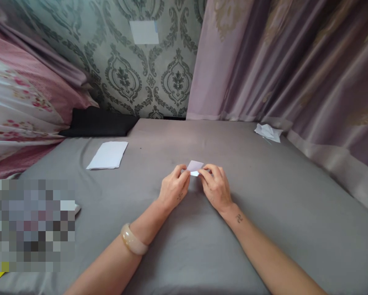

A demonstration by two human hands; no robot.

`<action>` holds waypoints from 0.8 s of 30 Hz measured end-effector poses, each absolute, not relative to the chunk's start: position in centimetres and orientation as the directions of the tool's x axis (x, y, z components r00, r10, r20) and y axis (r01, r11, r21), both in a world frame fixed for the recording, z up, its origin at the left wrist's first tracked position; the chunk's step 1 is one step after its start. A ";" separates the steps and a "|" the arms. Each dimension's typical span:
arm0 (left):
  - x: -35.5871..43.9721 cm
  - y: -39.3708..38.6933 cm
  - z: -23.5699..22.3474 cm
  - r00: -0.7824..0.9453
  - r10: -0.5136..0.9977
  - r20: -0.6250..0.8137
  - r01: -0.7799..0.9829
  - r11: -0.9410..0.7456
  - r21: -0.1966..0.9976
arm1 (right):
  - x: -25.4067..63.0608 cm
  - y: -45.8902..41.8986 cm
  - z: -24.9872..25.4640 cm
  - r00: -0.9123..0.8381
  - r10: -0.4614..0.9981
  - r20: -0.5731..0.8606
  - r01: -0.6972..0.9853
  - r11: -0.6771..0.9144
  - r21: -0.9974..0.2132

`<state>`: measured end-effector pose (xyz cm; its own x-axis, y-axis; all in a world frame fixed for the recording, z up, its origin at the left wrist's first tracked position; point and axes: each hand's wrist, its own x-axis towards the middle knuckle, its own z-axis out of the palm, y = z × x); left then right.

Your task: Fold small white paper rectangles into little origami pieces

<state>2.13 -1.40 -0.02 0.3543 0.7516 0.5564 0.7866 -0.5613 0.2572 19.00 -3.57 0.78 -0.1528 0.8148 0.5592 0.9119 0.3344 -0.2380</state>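
Observation:
A small folded piece of white paper (195, 167) lies on the grey bed sheet (264, 196) in front of me. My left hand (173, 189) pinches its left edge with curled fingers. My right hand (216, 186) pinches its right edge the same way. Both hands rest on the sheet, almost touching each other. A pale bangle (132, 240) sits on my left wrist.
A stack of white paper sheets (108, 155) lies to the far left. A folded white paper shape (268, 132) sits at the far right by the mauve curtain (294, 61). A black cushion (99, 122) and floral bedding (20, 106) fill the back left; patterned wallpaper (140, 69) behind.

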 end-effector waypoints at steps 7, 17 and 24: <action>2.1 -2.1 1.1 0.416 0.667 0.618 0.650 -0.694 0.311 | 19.0 -3.3 1.0 -0.241 0.843 0.482 0.927 0.347 -0.142; 2.0 -1.5 0.8 0.457 0.725 0.515 0.566 -0.684 0.461 | 18.8 -3.5 0.2 -0.497 0.737 0.459 0.826 0.563 -0.010; 1.4 -0.6 0.3 0.600 0.758 0.258 0.715 -0.652 0.251 | 19.3 -3.9 -0.1 -0.508 0.742 0.437 0.795 0.600 -0.095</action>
<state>1.42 -0.65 0.30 0.5998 0.7575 0.2576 0.7153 -0.6520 0.2515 19.35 -3.86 -0.15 -0.5078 0.7421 0.4374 0.7946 0.5997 -0.0950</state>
